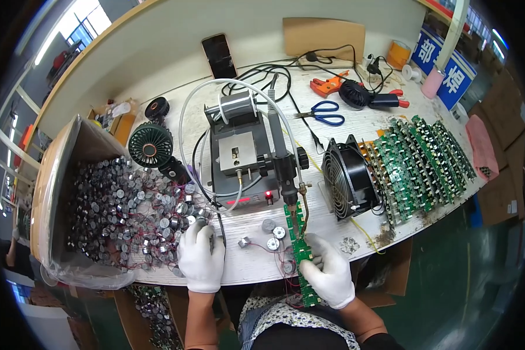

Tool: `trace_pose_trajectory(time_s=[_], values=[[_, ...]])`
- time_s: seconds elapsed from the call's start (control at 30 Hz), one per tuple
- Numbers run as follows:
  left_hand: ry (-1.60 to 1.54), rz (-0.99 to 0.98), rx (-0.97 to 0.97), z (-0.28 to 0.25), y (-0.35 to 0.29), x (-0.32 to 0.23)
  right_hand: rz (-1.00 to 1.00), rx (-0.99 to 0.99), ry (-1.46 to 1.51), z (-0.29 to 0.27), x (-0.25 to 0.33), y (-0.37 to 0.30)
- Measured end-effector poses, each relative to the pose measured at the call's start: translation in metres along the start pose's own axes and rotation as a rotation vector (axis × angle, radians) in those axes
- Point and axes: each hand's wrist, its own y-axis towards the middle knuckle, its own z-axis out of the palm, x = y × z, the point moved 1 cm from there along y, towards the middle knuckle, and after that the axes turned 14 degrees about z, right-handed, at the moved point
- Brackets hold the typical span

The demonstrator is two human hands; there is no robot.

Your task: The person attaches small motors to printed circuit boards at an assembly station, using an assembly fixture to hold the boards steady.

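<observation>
My right hand (331, 274), in a white glove, pinches a long green circuit board strip (303, 252) between thumb and fingers. The strip hangs past the table's front edge, its far end beneath a soldering iron (286, 175) clamped on a stand. A thin brass tube (307, 219) reaches down to the board beside the iron. My left hand (201, 259), also gloved, has its fingers curled at the right edge of a heap of small round motors (140, 210) with red wires; what lies in its fingertips is hidden. A few loose motors (273, 243) sit left of the strip.
A grey solder feeder (236, 153) with a wire spool stands mid-table. Right of it are a black fan (350, 178) and rows of green boards (420, 166). Blue-handled scissors (326, 114), orange pliers (328, 86) and a phone (219, 56) are behind. A handheld fan (151, 146) stands left.
</observation>
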Motion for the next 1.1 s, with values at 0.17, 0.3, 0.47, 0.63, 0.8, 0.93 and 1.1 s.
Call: trace_pose_trajectory(time_s=[0.17, 0.3, 0.47, 0.63, 0.8, 0.93, 1.1], values=[[0.087, -0.032, -0.101, -0.011, 0.002, 0.0, -0.069, 0.0, -0.013, 0.001, -0.001, 0.001], [0.092, 0.014, -0.001, -0.01, -0.003, 0.001, -0.08, -0.013, -0.036, 0.0, 0.003, 0.0], [0.069, 0.019, 0.069, -0.01, -0.004, 0.0, -0.108, -0.011, -0.043, 0.0, 0.002, 0.0], [0.118, 0.051, 0.038, -0.004, -0.005, 0.001, -0.118, -0.01, -0.043, 0.0, 0.0, 0.0], [0.043, 0.018, 0.048, -0.006, -0.005, 0.001, -0.089, -0.019, -0.032, 0.0, 0.001, -0.001], [-0.134, -0.024, -0.038, -0.006, -0.007, -0.002, -0.106, -0.021, -0.011, 0.001, 0.001, -0.001], [0.018, 0.04, -0.01, -0.009, -0.002, -0.013, -0.11, -0.031, -0.047, 0.0, 0.001, -0.001]])
